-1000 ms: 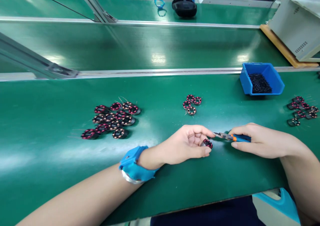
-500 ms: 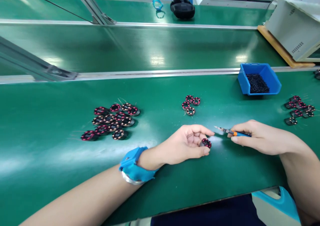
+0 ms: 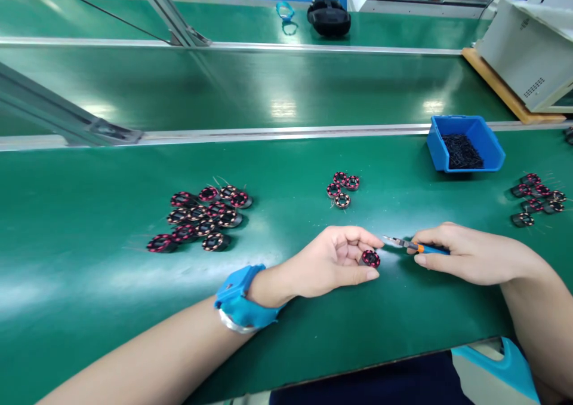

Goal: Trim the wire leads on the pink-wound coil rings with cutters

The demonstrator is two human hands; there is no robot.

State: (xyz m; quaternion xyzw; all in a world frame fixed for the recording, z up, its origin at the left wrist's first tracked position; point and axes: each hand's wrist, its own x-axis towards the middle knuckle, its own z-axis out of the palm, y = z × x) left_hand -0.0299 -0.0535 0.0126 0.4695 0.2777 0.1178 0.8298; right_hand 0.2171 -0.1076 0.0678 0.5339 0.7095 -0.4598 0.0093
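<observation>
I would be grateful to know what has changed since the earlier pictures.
In the left hand, the wound ring has turned to show more of its face. The pliers in the right hand have rolled, looking narrower than at first. Nothing was let go; the ring clusters and blue bin stayed put.

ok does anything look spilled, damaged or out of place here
Mostly no: the blue bin stands upright with its dark pieces inside, and the held wound ring shows no obvious damage. Only tiny pale specks on the green bench look odd, like stray debris, too small to identify.
</observation>
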